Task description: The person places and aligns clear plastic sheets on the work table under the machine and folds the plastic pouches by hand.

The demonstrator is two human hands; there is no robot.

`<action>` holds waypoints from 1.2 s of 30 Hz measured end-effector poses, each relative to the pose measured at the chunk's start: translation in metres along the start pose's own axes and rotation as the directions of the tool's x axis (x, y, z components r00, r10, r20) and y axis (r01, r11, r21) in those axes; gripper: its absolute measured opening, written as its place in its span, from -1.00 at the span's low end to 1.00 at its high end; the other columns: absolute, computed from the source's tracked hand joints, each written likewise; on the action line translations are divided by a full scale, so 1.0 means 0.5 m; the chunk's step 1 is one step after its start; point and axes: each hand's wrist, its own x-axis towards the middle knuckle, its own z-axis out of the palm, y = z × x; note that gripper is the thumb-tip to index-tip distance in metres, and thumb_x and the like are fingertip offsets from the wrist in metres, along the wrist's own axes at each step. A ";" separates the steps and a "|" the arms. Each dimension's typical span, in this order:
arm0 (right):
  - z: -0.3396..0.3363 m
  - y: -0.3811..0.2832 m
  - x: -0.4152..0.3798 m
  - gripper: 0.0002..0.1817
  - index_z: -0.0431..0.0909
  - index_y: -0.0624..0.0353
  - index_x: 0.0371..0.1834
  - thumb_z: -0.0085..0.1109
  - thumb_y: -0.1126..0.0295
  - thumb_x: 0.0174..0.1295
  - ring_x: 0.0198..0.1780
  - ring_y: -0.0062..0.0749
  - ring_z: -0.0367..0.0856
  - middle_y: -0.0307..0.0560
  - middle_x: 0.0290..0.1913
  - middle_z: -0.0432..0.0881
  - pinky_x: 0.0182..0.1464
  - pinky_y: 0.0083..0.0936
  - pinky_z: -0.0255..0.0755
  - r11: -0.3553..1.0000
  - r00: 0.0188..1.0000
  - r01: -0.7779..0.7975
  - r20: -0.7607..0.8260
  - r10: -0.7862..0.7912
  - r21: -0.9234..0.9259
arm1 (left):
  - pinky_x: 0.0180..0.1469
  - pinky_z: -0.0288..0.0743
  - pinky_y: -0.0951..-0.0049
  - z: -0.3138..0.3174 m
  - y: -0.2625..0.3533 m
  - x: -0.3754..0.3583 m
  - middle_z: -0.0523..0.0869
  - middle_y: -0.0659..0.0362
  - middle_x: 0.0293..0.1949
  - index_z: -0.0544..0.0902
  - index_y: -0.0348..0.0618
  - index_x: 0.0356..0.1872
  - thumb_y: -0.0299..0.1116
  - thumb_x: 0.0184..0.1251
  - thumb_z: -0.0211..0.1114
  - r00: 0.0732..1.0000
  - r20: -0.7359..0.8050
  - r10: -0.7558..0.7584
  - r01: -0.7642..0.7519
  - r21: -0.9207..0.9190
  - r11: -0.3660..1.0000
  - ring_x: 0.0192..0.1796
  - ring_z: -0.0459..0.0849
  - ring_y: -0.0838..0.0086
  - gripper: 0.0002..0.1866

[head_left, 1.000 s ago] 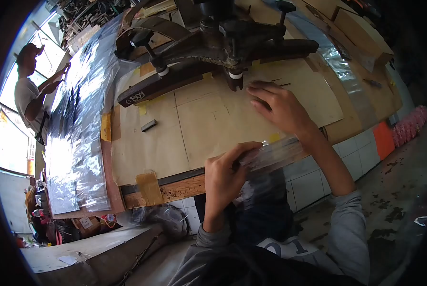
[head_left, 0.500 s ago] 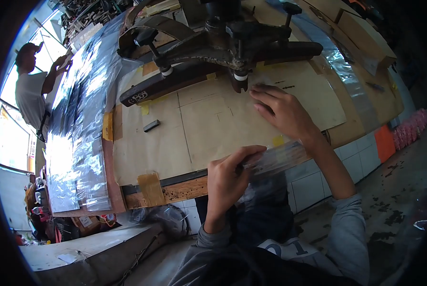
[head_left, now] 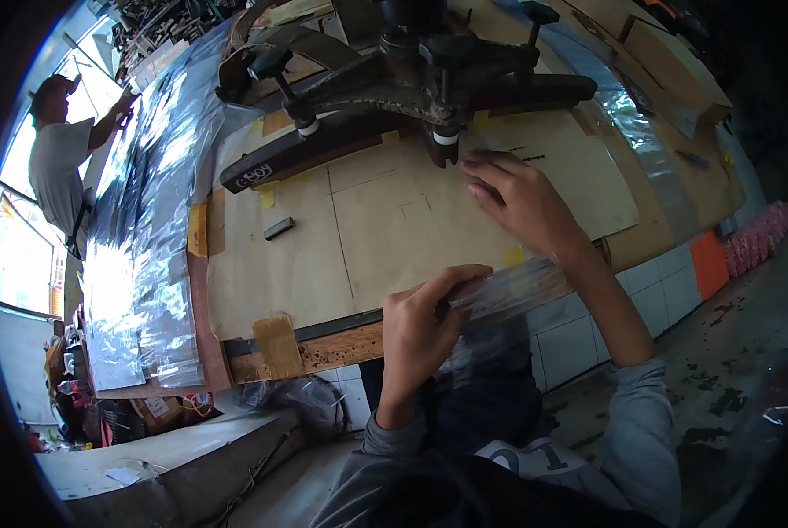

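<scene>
My left hand (head_left: pixel 419 330) is closed on a clear plastic bag or folded film (head_left: pixel 517 293) at the front edge of the table. The film stretches to the right, below my right wrist. My right hand (head_left: pixel 530 198) reaches over the tan board sheet (head_left: pixel 394 238), its fingertips close to the slotted tip of the dark metal press (head_left: pixel 442 145). Thumb and forefingers are apart; the fingertips are dark and slightly blurred, and nothing plain shows between them. A small dark block (head_left: pixel 279 229) lies on the sheet, left of a drawn pencil line.
Stacked clear plastic film (head_left: pixel 152 264) covers the table's left side. Yellow-brown tape (head_left: pixel 278 347) holds the front edge. A cardboard box (head_left: pixel 671 75) stands back right. Another person (head_left: pixel 59 167) stands at the far left. A pink bundle (head_left: pixel 759 238) is beyond the right side.
My right fingers have shifted slightly beside the press tip. My left hand stays on the film. The person at the far left has moved their arms a little.
</scene>
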 end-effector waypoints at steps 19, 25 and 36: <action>0.006 -0.002 0.006 -0.73 0.61 0.32 -0.05 0.17 0.39 0.26 0.12 -0.08 0.56 0.09 0.04 0.63 0.17 -0.29 0.49 0.998 1.000 0.008 -0.018 -0.010 -0.067 | -0.17 0.61 0.43 -0.001 -0.004 -0.001 0.78 0.07 -0.24 0.69 -0.14 -0.11 -0.75 0.00 0.16 1.000 0.003 0.001 -0.001 0.010 1.000 -0.22 0.79 0.29 -0.58; 0.004 -0.011 0.006 -0.73 0.60 0.34 -0.05 0.15 0.40 0.26 0.13 -0.09 0.56 0.08 0.05 0.63 0.19 -0.29 0.48 0.995 1.000 -0.014 -0.010 0.013 -0.097 | -0.08 0.62 0.47 -0.002 0.001 0.000 0.79 0.07 -0.25 0.71 -0.22 -0.14 -0.72 -0.03 0.18 1.000 0.006 -0.029 0.029 -0.008 1.000 -0.17 0.79 0.36 -0.62; 0.007 -0.004 0.010 -0.74 0.60 0.35 -0.06 0.15 0.41 0.27 0.11 -0.09 0.56 0.10 0.02 0.63 0.16 -0.29 0.49 0.995 1.000 0.007 -0.013 -0.008 -0.104 | -0.13 0.62 0.38 -0.002 -0.002 -0.001 0.77 0.05 -0.23 0.69 -0.15 -0.11 -0.76 -0.06 0.10 1.000 0.010 -0.012 0.012 0.008 1.000 -0.20 0.78 0.24 -0.55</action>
